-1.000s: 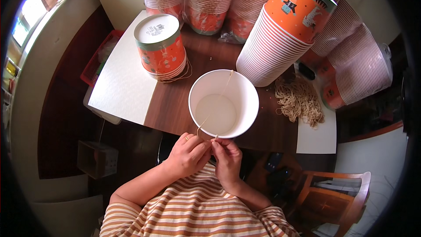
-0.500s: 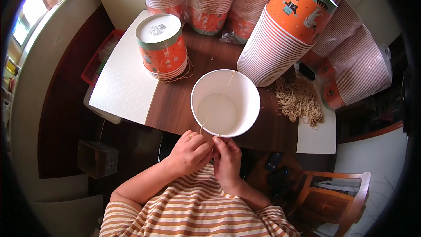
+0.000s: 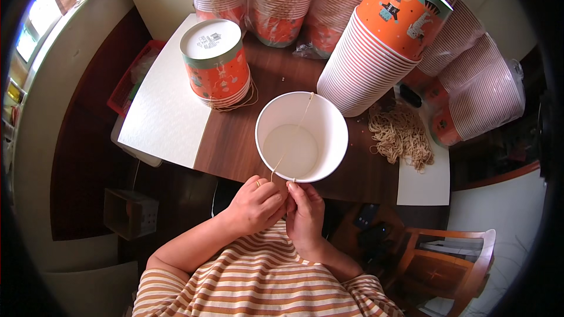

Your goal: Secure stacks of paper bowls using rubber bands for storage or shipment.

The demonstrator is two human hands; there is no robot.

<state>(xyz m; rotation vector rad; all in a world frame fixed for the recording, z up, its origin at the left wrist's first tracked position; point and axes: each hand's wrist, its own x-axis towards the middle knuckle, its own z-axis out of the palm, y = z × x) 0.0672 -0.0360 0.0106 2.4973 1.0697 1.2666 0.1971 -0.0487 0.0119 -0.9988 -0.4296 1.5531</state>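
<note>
A white paper bucket (image 3: 333, 141) stands at the table's front edge with its open mouth toward me. A thin tan string (image 3: 281, 158) crosses its mouth from the far rim to the near rim. Just outside the near rim, my left hand (image 3: 256, 204) is closed on the string, its fingers curled. Beside it, my right hand (image 3: 304, 214) pinches thumb against fingers on the string at a small knot on the rim. The two hands touch, so the string's end between them is hidden.
An upside-down stack of orange buckets (image 3: 217, 76) with string around its base stands at left. A tall leaning bucket stack (image 3: 365, 61) and a tangled string pile (image 3: 402, 138) are at right. Plastic-wrapped stacks (image 3: 279, 6) line the back. A wooden chair (image 3: 449, 258) stands at lower right.
The string across the bucket's mouth looks slightly straighter near my left hand. Both hands keep nearly the same place and grip.
</note>
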